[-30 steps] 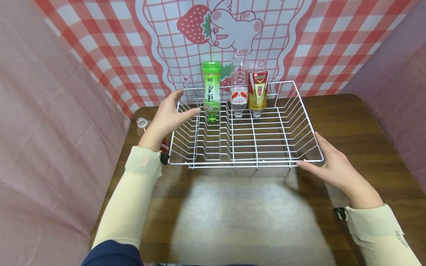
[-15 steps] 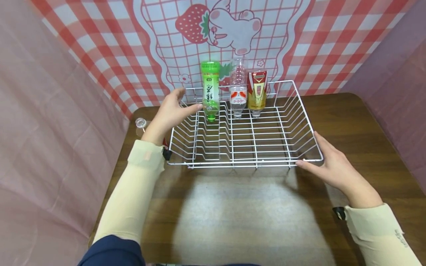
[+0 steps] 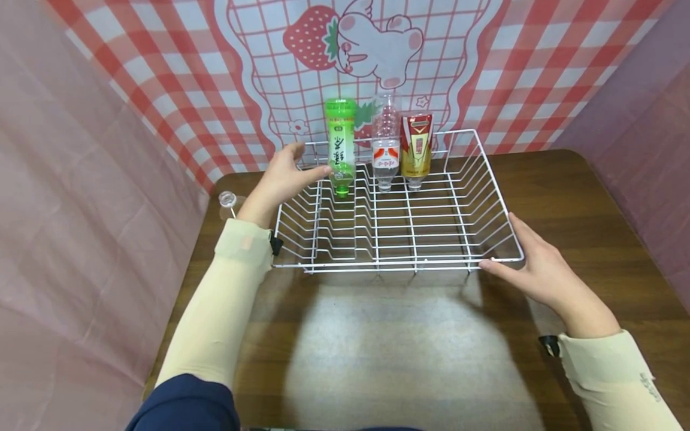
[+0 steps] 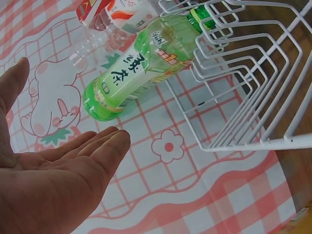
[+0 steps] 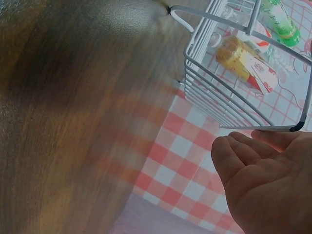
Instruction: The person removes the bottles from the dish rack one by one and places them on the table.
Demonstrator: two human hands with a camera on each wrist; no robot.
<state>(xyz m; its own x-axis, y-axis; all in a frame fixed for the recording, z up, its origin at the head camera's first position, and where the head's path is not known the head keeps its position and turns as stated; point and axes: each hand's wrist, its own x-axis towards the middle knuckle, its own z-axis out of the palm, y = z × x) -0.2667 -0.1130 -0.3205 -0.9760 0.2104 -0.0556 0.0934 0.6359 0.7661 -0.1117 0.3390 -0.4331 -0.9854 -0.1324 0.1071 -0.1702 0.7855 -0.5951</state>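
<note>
A white wire dish rack (image 3: 431, 261) stands on the table. Upside down along its back side are a green tea bottle (image 3: 341, 140), a clear bottle with a red-and-white label (image 3: 385, 157) and a red-and-gold bottle (image 3: 417, 146). My left hand (image 3: 286, 179) is over the rack's back left part, thumb and fingers spread. Its thumb tip is beside the green bottle; contact cannot be told. In the left wrist view, that palm (image 4: 53, 185) holds nothing. My right hand (image 3: 544, 272) touches the rack's front right corner, thumb at the front rim; its fingers (image 5: 236, 151) lie straight along the side.
Another clear bottle (image 3: 227, 200) stands left of the rack, partly hidden by the left forearm. The wooden table (image 3: 399, 353) extends in front of the rack. A red-checked cloth (image 3: 539, 72) hangs behind it, with pink curtains (image 3: 97, 209) at the sides.
My left hand has shifted slightly right and its forearm has swung inward, now covering more of the bottle at the left. My right hand and the rack have stayed put.
</note>
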